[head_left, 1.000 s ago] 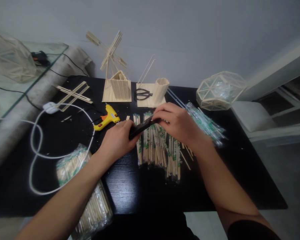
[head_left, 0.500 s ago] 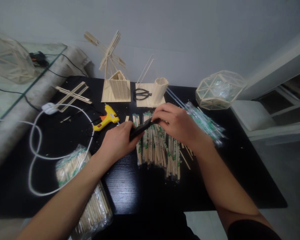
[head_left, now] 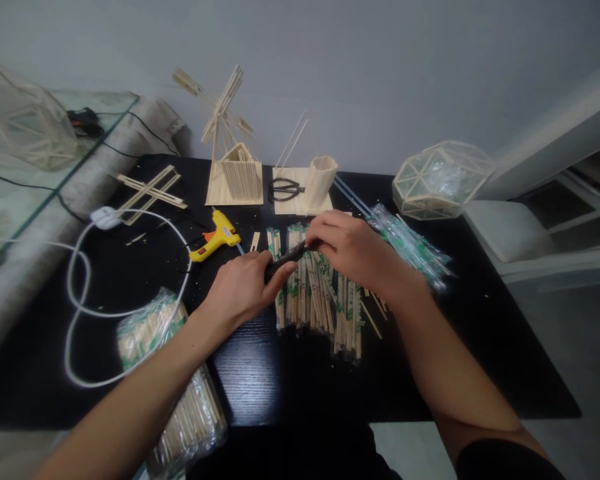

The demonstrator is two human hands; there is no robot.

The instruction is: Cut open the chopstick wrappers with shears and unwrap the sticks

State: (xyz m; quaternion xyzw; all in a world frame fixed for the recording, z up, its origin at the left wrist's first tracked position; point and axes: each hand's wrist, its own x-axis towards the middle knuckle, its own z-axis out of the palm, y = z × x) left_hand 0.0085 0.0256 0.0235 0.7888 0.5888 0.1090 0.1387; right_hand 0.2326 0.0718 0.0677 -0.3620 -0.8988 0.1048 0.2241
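Observation:
My left hand [head_left: 243,283] is closed around one end of a dark, narrow object [head_left: 285,260], its thumb lying along the side. What kind of thing it is, I cannot make out. At the far end of it, my right hand [head_left: 353,250] is closed in a pinch; its fingertips cover that end. Beneath both hands lie several paper-and-film-wrapped chopsticks [head_left: 307,293] in a loose spread. Left of them a yellow glue gun [head_left: 219,237] rests on its side, with a glue stick poking out behind.
Behind stand a stick windmill model [head_left: 240,177] and a board with a stick cup [head_left: 321,180] and black scissors [head_left: 285,189]. A white cable [head_left: 70,287] loops at left over a chopstick pack [head_left: 190,413]. Glue sticks [head_left: 410,243] and a faceted stick frame [head_left: 440,183] are at right.
The dark object has turned and looks narrower now. My left thumb has straightened along it; my right hand is nearly where it was. The view has shifted slightly.

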